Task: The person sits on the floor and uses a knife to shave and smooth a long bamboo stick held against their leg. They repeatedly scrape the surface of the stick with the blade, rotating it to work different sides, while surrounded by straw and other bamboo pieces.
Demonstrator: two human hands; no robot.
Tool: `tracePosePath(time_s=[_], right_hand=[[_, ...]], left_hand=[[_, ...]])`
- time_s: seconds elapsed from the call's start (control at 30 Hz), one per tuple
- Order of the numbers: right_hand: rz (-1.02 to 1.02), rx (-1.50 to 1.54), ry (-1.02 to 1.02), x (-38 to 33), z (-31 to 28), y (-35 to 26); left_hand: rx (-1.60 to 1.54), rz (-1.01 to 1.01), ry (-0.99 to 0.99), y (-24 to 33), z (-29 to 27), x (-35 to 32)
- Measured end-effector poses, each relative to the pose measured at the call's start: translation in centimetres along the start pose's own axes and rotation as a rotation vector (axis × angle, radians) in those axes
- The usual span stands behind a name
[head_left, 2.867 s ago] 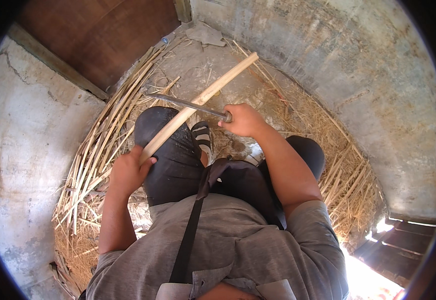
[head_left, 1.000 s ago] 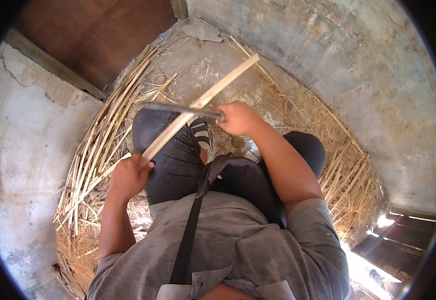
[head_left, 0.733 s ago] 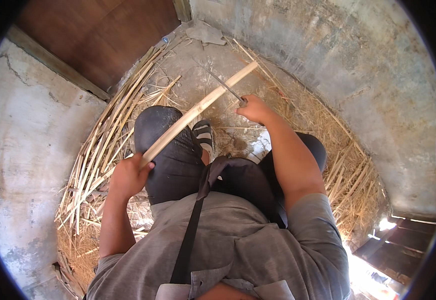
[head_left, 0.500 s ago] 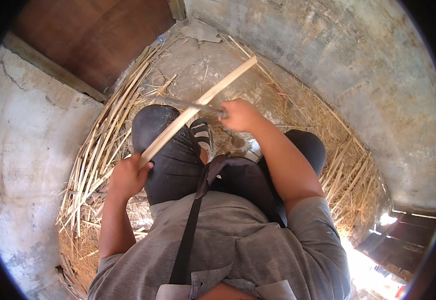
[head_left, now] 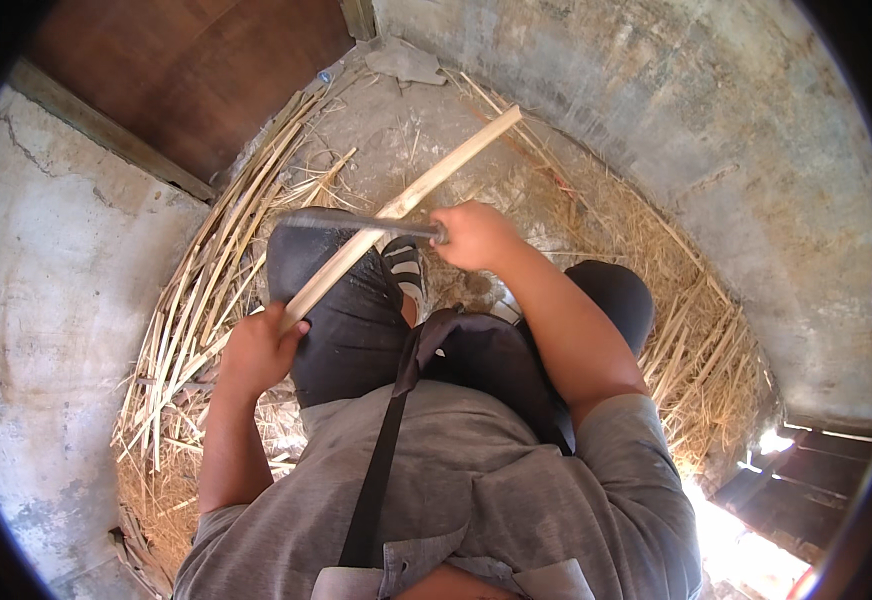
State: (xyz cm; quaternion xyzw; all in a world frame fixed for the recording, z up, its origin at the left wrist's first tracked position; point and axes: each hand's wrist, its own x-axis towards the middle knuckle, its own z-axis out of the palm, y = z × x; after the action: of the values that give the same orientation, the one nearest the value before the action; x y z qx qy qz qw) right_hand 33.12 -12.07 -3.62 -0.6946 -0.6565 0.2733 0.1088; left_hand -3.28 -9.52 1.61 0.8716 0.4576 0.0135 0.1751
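My left hand (head_left: 258, 352) is closed around the near end of a long, pale bamboo strip (head_left: 461, 157). The strip slants up and to the right, passing over my left knee (head_left: 341, 330). In my closed right hand (head_left: 478, 236) is the handle of a long-bladed knife (head_left: 411, 227). Its grey blade reaches leftward across the strip near the middle, above the knee, and its far part is smeared by motion. Whether the edge touches the strip I cannot tell.
Several long split strips (head_left: 211, 260) lie along the left wall (head_left: 66, 300). Straw-like shavings and more strips (head_left: 696, 340) cover the floor on the right, beside a stained wall (head_left: 696, 130). A brown door panel (head_left: 196, 80) stands at the back left.
The knife has swung so that its blade's far part sits nearer to me, and my right hand has shifted slightly left and nearer. The strip and my left hand barely moved.
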Motion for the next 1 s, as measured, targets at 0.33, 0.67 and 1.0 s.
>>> tracePosePath(time_s=[0.33, 0.67, 1.0], right_hand=[[0.201, 0.130, 0.221, 1.9, 0.4, 7.6], [0.241, 0.148, 0.289, 3.2, 1.8, 10.5], [-0.007, -0.023, 0.025, -0.7, -1.1, 0.2]], left_hand=[[0.055, -0.042, -0.028, 0.3, -0.7, 0.1], [0.159, -0.137, 0.041, 1.7, -0.2, -0.3], [0.105, -0.127, 0.156, 2.7, 0.4, -1.0]])
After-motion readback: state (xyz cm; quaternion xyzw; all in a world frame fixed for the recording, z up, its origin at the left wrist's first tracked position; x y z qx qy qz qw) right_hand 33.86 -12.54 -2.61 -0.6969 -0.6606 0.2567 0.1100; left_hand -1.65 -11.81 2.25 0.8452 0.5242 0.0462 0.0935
